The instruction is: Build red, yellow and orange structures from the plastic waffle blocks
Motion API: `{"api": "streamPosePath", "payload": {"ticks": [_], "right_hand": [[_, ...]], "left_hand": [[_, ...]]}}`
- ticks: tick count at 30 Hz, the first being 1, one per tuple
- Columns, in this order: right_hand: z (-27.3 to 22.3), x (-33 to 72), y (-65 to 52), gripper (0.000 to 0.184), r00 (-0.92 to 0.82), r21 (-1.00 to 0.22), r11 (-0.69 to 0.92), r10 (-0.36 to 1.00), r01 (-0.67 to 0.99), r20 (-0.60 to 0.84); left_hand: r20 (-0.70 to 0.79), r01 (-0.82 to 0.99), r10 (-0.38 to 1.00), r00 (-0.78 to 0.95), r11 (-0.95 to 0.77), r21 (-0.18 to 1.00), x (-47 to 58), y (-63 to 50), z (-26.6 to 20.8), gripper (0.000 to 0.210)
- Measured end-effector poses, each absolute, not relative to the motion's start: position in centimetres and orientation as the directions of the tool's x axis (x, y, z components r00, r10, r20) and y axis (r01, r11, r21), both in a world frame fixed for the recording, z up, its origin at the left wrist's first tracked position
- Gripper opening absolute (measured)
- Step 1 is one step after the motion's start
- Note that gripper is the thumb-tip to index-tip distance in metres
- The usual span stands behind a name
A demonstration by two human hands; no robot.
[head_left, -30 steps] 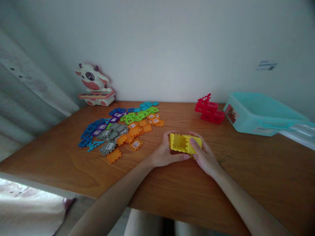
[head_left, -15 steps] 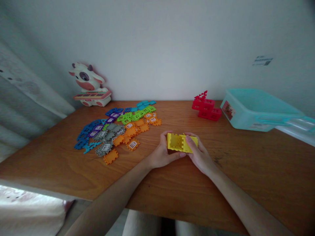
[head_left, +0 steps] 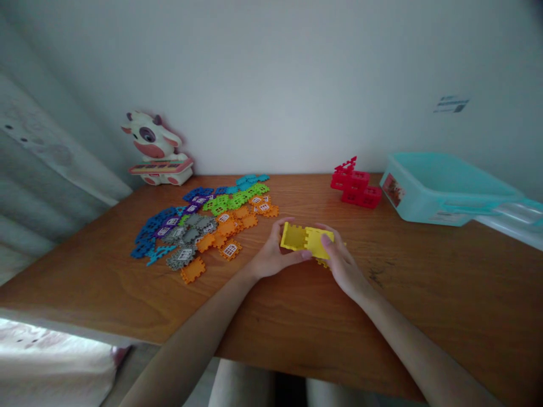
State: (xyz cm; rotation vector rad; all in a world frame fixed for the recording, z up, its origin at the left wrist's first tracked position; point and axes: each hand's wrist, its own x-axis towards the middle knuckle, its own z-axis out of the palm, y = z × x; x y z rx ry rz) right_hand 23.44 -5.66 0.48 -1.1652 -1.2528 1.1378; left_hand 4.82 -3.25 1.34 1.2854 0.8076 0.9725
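Both hands hold a yellow structure of interlocking plastic tiles [head_left: 319, 243] above the front middle of the table. Its left part is an open-sided box; a flat panel covers the right part. My left hand [head_left: 274, 254] grips the left end, thumb along the lower edge and fingers behind. My right hand [head_left: 341, 260] is closed on the right end, its thumb pressed on the flat panel. A yellow toothed edge shows beneath, near the right fingers. The fingers behind the structure are mostly hidden.
Loose tiles in orange [head_left: 229, 227], grey [head_left: 185, 238], green [head_left: 237, 198] and blue [head_left: 155, 226] lie to the left. A red tile construction [head_left: 360, 189] and a turquoise bin [head_left: 428, 198] stand back right. A cow toy keyboard [head_left: 161, 167] sits back left.
Both hands have shifted slightly left and up with the yellow structure. It has tilted, so the flat right panel faces me more and a toothed edge shows below.
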Motion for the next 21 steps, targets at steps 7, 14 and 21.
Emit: {"api": "streamPosePath", "payload": {"ticks": [7, 14, 21], "right_hand": [[0.8, 27.4, -3.9, 0.044, 0.079, -0.815, 0.273, 0.929, 0.512, 0.361], [0.1, 29.9, -3.1, 0.053, -0.125, -0.483, 0.282, 0.935, 0.829, 0.333], [-0.6, 30.5, -2.7, 0.041, 0.001, -0.622, 0.120, 0.981, 0.773, 0.191]], "left_hand": [[-0.077, -0.467, 0.973, 0.219, 0.174, 0.867, 3.6, -0.7, 1.0, 0.057], [-0.309, -0.474, 0.925, 0.219, 0.378, 0.796, 3.7, -0.1, 1.3, 0.033], [-0.234, -0.421, 0.920, 0.316, 0.357, 0.834, 4.0, -0.4, 0.6, 0.037]]}}
